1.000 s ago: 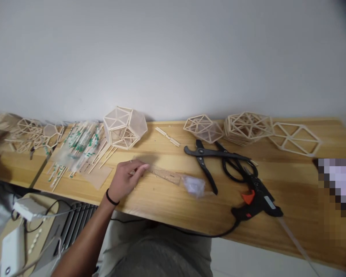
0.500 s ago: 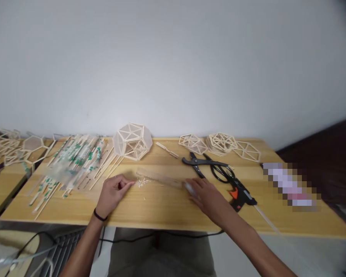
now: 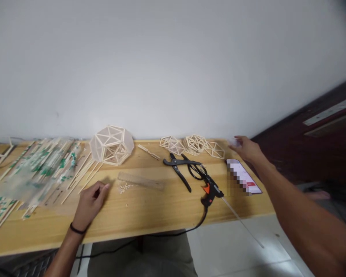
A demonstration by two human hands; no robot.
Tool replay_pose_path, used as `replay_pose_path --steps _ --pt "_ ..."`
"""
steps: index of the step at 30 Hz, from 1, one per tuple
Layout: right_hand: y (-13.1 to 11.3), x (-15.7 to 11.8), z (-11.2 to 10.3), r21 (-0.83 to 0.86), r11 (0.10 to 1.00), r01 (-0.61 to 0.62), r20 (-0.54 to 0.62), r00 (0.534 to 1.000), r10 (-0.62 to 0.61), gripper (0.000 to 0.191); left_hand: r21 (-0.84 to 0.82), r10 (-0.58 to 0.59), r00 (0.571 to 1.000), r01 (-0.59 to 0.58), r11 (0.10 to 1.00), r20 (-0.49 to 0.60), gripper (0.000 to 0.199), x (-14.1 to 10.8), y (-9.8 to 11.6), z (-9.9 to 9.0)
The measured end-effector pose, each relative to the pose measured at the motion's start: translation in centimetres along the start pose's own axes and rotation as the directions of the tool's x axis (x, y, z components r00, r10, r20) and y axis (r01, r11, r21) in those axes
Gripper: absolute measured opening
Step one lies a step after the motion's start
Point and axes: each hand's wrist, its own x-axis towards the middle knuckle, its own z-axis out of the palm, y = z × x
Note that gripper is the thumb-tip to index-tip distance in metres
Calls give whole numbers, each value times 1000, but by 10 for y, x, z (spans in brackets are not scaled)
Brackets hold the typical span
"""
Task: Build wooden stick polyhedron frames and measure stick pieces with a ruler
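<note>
My left hand (image 3: 91, 202) rests on the wooden table (image 3: 109, 227) with its fingers curled together; whether anything is between them is too small to tell. To its right are small wood bits (image 3: 125, 187) and a clear ruler (image 3: 141, 181). My right hand (image 3: 246, 148) is stretched to the table's far right corner, its fingers closed round something pale and blurred by the wall. Below that hand lies a phone (image 3: 248, 179). A black glue gun (image 3: 211, 192) with an orange trigger and a glue stick stands left of the phone.
Black pliers (image 3: 177, 167) and black-handled scissors (image 3: 194, 169) lie mid-table. Behind them are flat stick frames (image 3: 196, 143). A faceted stick ball (image 3: 112, 144) sits near the wall. Bagged sticks (image 3: 46, 161) cover the left side. A black cable (image 3: 175, 233) runs along the front edge.
My right hand has moved from beside the ruler to the far right corner. The view has turned right. My left hand remains near the wood bits.
</note>
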Motion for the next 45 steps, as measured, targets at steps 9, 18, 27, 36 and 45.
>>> replay_pose_path --steps 9,18,27,36,45 --pt "-3 25 47 144 986 -81 183 982 54 33 69 -48 998 45 997 42 49 4 -1 -5" --pt "-24 -78 -5 298 952 71 -72 996 -52 27 -27 93 992 -91 996 90 29 8 2 1" --pt "-134 -257 129 466 756 460 220 768 -602 29 -100 96 988 -84 991 121 26 7 -3 11" --pt "-137 -244 122 449 708 545 293 659 -692 23 -120 79 989 -64 991 125 24 0 -4 18" --pt "-132 -234 123 434 663 610 209 648 -733 26 -172 -25 991 48 984 135 30 4 11 19"
